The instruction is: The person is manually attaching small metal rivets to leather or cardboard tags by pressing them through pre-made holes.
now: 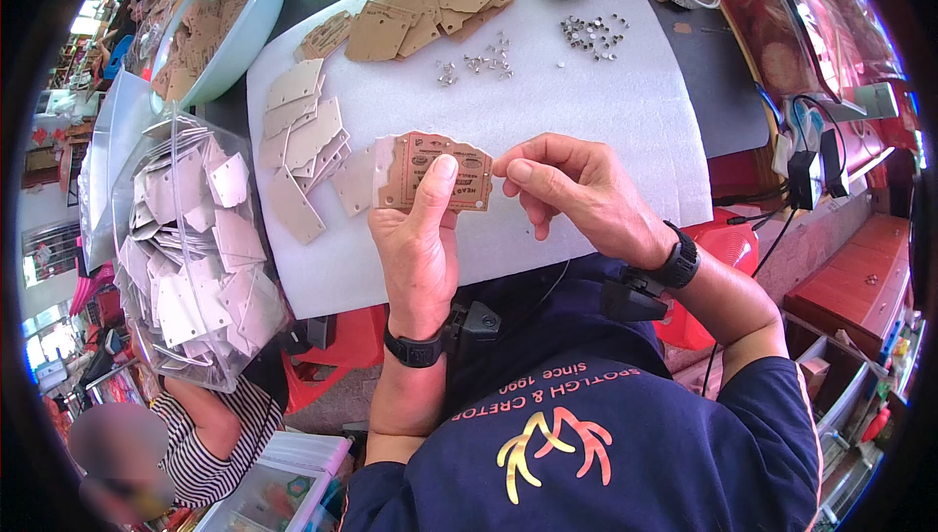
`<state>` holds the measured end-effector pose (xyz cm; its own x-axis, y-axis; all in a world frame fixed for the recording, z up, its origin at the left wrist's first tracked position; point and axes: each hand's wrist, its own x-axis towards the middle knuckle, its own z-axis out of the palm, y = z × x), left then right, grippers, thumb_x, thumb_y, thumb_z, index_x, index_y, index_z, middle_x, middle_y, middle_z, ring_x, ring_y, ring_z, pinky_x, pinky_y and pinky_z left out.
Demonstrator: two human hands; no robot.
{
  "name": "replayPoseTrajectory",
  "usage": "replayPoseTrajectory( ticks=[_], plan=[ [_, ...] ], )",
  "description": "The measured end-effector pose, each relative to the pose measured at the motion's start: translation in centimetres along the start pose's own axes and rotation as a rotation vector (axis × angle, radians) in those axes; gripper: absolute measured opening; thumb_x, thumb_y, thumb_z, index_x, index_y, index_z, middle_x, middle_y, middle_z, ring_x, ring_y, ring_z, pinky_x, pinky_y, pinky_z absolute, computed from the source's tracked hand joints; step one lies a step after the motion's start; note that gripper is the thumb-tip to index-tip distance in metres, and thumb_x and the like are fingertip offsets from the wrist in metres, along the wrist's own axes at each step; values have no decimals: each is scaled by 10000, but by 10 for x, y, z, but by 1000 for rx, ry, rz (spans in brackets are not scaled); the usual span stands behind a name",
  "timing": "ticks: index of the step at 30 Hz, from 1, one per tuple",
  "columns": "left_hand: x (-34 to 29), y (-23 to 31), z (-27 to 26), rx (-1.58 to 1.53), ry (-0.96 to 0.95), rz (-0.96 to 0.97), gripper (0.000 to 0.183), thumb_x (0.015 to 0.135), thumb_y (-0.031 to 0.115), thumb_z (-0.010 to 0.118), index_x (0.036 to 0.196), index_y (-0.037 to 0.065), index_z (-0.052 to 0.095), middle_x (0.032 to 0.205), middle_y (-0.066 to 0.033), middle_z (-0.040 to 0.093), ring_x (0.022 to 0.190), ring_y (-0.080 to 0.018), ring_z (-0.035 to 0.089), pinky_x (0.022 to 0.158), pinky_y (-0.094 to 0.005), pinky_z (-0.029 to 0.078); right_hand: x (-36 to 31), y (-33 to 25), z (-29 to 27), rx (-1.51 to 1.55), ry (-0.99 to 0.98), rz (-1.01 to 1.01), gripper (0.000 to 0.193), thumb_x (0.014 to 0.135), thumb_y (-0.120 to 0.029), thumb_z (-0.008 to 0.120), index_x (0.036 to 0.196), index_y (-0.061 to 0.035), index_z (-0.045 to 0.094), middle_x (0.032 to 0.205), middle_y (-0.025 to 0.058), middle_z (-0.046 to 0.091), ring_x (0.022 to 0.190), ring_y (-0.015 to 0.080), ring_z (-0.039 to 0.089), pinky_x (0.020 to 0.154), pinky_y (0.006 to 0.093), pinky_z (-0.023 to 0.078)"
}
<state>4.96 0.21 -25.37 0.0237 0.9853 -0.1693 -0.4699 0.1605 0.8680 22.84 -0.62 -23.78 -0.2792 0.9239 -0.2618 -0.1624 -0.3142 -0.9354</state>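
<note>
Covering the grey surface (723, 107) with a white sheet (547, 92), likely as padding. Grouping brown cards (430, 9) at upper centre apart from white cards (315, 136), centre left, perhaps by colour. With the left hand (418, 254), pinching the held card (474, 175) mid-frame, thumb above, apparently to bare its right edge. With the right hand (606, 195), pressing thumb and forefinger together there; cannot tell if around anything. Leaving silver studs (591, 41) loose, upper right.

The foam sheet (625, 122) looks matt. On it lie shiny metal bits (594, 39) and dull brown cardboard pieces (430, 9). Left of it sits a glossy, see-through plastic bag (210, 372).
</note>
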Motion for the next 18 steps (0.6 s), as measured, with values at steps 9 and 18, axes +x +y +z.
replayPoseTrajectory(
  ticks=[9, 18],
  plan=[
    [5, -4, -3, 10, 19, -7, 228, 918, 63, 630, 1138, 36, 578, 1008, -46, 627, 903, -140, 623, 787, -328, 536, -11, -25, -24, -133, -21, 137, 247, 976, -184, 578, 1079, 33, 634, 831, 12, 606, 657, 51, 574, 545, 221, 513],
    [3, -1, 1, 36, -64, -83, 232, 910, 61, 642, 1133, 20, 594, 1021, -44, 633, 902, -115, 614, 787, -287, 507, 16, -59, -104, -1097, 329, -424, 178, 863, -114, 620, 940, 42, 660, 807, 184, 657, 706, 273, 646, 671, 359, 500]
  ],
)
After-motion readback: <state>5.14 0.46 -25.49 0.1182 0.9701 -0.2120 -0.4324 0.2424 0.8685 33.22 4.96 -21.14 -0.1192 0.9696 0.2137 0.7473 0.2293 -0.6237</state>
